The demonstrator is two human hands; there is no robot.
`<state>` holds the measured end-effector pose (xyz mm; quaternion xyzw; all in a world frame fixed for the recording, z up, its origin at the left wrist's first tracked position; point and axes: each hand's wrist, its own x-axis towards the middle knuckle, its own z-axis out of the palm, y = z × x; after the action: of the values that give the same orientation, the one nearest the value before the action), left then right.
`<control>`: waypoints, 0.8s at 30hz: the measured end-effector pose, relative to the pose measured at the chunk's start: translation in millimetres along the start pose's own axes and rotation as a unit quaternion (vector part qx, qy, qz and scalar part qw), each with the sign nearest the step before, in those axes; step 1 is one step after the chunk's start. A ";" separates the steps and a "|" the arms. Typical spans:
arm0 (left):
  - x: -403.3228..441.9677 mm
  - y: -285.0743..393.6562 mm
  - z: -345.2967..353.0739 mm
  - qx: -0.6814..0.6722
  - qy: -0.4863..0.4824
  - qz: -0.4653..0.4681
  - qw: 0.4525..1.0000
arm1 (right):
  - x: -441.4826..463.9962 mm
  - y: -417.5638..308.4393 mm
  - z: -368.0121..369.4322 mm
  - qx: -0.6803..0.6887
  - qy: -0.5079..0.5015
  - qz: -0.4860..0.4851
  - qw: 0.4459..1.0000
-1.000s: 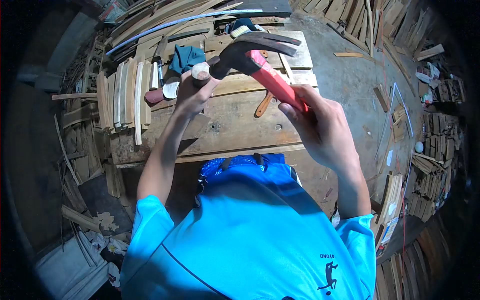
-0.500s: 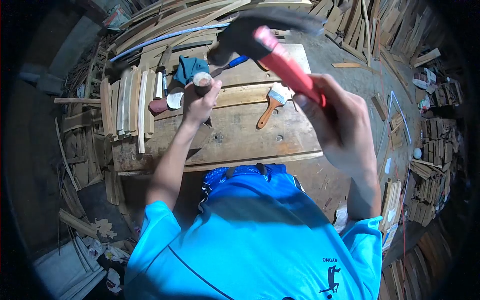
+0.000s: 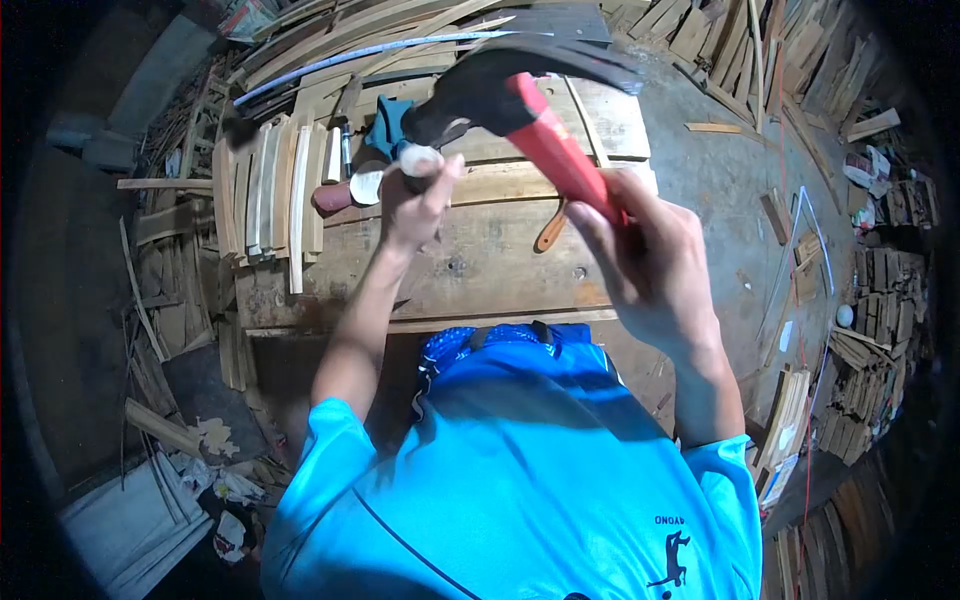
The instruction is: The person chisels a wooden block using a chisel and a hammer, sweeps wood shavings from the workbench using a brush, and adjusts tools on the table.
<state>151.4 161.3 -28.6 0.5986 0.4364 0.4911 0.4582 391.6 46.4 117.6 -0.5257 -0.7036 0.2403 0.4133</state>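
My right hand (image 3: 655, 265) is wrapped round the red handle of a claw hammer (image 3: 560, 150), its black head slightly blurred by motion. The hammer's striking end is just above a round, pale-topped tool handle (image 3: 420, 160); I cannot tell if they touch. My left hand (image 3: 415, 210) grips this handle upright over the wooden workbench (image 3: 350, 265). The lower part of that tool is mostly hidden by the hand. Behind the hammer, a brush with an orange-brown handle (image 3: 551, 228) lies on the bench.
Wooden strips (image 3: 265, 190) stand side by side at the bench's left. Near them are a teal cloth (image 3: 388, 125), a dark red roll (image 3: 333, 197) and a marker (image 3: 347, 150). Stacked wood (image 3: 880, 320) lines the right side, and a white sheet (image 3: 140, 520) lies lower left.
The hammer rose away from the pale-topped handle, then came back down close to it. My left hand kept its grip on the handle. The camera view shifted slightly.
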 end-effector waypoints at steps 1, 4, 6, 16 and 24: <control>3.7 13.8 -3.6 -0.042 0.000 -0.004 0.999 | -2.6 2.6 0.5 0.006 0.007 0.003 1.000; 4.7 58.4 -21.1 -0.124 0.056 0.027 0.990 | -11.6 6.2 -4.4 0.018 -0.017 0.079 0.997; 5.3 77.4 -33.0 -0.158 0.076 0.025 0.984 | -21.4 20.4 -0.2 0.066 -0.022 0.130 0.989; 7.7 13.2 -11.3 -0.025 0.005 -0.063 0.998 | -24.4 46.1 5.1 0.030 -0.046 0.087 0.995; 12.2 6.6 -11.5 -0.060 -0.015 -0.074 0.995 | -17.7 48.1 1.5 0.016 -0.074 0.102 0.992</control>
<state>142.2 173.3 -18.8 0.5433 0.4422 0.4725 0.5348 418.3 45.9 73.8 -0.5690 -0.6710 0.3309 0.3414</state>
